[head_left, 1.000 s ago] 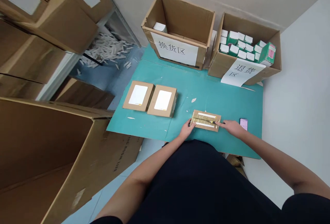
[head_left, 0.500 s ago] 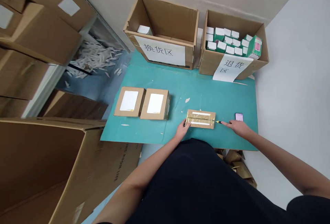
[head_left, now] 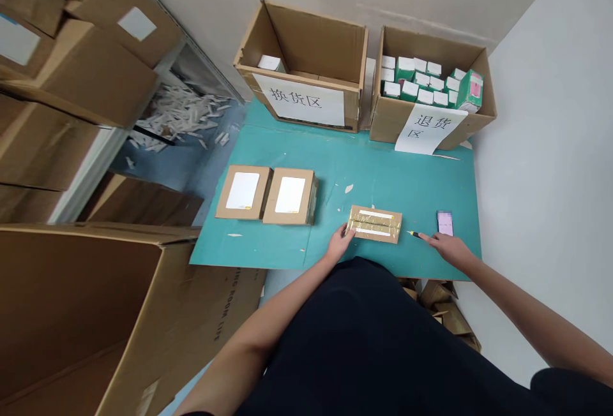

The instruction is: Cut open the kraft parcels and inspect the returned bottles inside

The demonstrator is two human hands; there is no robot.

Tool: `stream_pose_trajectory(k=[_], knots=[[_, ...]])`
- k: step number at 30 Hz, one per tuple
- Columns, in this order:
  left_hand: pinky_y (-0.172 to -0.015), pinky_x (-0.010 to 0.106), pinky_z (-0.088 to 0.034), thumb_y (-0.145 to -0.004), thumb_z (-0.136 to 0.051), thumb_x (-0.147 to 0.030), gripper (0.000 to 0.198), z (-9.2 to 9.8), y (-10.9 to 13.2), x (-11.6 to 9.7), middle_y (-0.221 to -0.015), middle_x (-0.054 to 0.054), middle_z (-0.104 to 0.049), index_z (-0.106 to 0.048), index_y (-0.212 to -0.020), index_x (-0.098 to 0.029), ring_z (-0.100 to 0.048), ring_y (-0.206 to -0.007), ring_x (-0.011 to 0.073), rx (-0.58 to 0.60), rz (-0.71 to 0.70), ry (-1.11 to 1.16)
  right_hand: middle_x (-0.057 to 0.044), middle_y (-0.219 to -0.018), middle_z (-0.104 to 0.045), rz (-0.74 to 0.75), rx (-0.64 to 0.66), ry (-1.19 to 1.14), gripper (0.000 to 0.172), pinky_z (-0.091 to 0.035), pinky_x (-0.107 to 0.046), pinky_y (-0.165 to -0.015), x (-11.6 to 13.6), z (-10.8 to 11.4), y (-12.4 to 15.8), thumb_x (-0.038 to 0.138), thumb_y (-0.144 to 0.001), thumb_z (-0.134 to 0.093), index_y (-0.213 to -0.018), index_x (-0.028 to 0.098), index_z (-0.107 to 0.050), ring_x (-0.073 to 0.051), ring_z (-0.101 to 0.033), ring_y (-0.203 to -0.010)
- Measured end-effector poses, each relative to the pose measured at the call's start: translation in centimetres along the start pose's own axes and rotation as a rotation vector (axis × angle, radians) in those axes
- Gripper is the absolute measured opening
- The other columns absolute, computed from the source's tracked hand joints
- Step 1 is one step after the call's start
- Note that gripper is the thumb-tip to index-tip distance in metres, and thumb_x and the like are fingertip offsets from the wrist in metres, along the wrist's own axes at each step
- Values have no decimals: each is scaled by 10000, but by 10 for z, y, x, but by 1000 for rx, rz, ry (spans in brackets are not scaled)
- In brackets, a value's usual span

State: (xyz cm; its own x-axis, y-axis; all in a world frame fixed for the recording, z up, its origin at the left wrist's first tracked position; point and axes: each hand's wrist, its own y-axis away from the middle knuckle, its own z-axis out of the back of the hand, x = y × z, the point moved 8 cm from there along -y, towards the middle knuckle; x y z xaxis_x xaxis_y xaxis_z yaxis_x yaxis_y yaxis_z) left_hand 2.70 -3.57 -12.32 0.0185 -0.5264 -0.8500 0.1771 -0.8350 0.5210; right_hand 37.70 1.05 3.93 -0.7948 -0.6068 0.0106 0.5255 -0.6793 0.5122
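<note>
So the left hand (head_left: 340, 242) is sitting open-ish on the near left corner of a flat brown cardboard parcel wrapped in shiny gold tape (head_left: 375, 224), fingers resting on it, not really clamping it. The parcel's lying flat on the teal table (head_left: 383, 173), right near the front edge. The right hand (head_left: 445, 247) is closed around a slim black-handled tool with a yellow tip (head_left: 416, 234), pinched in the fingers, and the tip points at the parcel but sits just off its right end, not touching. Right by that hand there's a smartphone with a lit pink screen (head_left: 445, 223) lying on the table.

Over to the left are two brown cardboard packages with white labels (head_left: 242, 191) (head_left: 290, 196), side by side and touching. At the back, an open cardboard box signed 换货区 (head_left: 299, 59) sits beside another open cardboard box signed 退货区 (head_left: 383, 122), that one packed with small green-and-white cartons.
</note>
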Motion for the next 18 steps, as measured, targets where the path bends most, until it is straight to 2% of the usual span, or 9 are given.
stream_pose_trajectory(k=[2, 4, 7, 9, 11, 14, 16, 18], knots=[[-1128, 463, -407, -798, -718, -552, 625, -1, -1, 0, -1295, 122, -700, -648, -1303, -190, -603, -1268, 340, 7, -5, -6, -55, -925, -677, -20, 31, -17, 653, -377, -236, -566, -5, -3, 3, 78, -934, -427, -1510, 382, -456, -188, -624, -728], [-1136, 456, -397, -808, -710, -543, 644, -1, -1, 0, -1344, 125, -670, -618, -1340, -192, -584, -1295, 335, 11, -6, -12, -71, -985, -711, -78, 0, -109, 593, -438, -245, -593, -13, -2, 6, 134, -959, -430, -1505, 363, -470, -208, -663, -782], [-1158, 455, -368, -793, -728, -508, 746, 4, -3, -5, -1462, 140, -574, -524, -1439, -196, -514, -1369, 340, -2, -17, -75, -68, -1066, -746, -239, -120, -441, 527, -528, -283, -642, -26, -3, 9, 257, -993, -425, -1511, 344, -464, -212, -696, -777], [-1193, 444, -321, -776, -748, -471, 818, 9, -4, -18, -1543, 139, -483, -459, -1493, -204, -425, -1441, 341, -14, -93, -175, -51, -1031, -758, -362, -157, -700, 543, -556, -299, -612, -26, -15, 8, 296, -983, -434, -1525, 323, -446, -198, -695, -697], [-1225, 435, -259, -764, -762, -440, 862, 10, -6, -40, -1606, 130, -390, -419, -1521, -211, -328, -1498, 341, 6, -219, -299, -38, -978, -754, -472, -174, -929, 574, -563, -296, -562, -17, -32, 4, 309, -957, -450, -1530, 292, -439, -182, -681, -639], [-1254, 464, -159, -737, -788, -417, 865, 0, -15, -73, -1649, 119, -304, -443, -1507, -226, -219, -1537, 356, 118, -394, -481, -44, -942, -728, -581, -232, -1212, 617, -547, -276, -501, 6, -54, -2, 357, -923, -461, -1528, 238, -438, -161, -650, -610], [-1261, 480, -80, -708, -819, -401, 825, -13, -24, -90, -1644, 110, -317, -510, -1455, -241, -165, -1550, 359, 224, -480, -588, -51, -921, -711, -603, -270, -1358, 673, -519, -260, -463, 22, -64, -4, 432, -897, -491, -1529, 207, -433, -152, -623, -590], [-1261, 482, -24, -662, -861, -376, 775, -28, -34, -101, -1603, 107, -395, -587, -1378, -263, -172, -1546, 364, 332, -531, -658, -51, -908, -702, -603, -296, -1459, 745, -492, -248, -440, 35, -70, -5, 524, -861, -533, -1525, 200, -436, -146, -604, -578]])
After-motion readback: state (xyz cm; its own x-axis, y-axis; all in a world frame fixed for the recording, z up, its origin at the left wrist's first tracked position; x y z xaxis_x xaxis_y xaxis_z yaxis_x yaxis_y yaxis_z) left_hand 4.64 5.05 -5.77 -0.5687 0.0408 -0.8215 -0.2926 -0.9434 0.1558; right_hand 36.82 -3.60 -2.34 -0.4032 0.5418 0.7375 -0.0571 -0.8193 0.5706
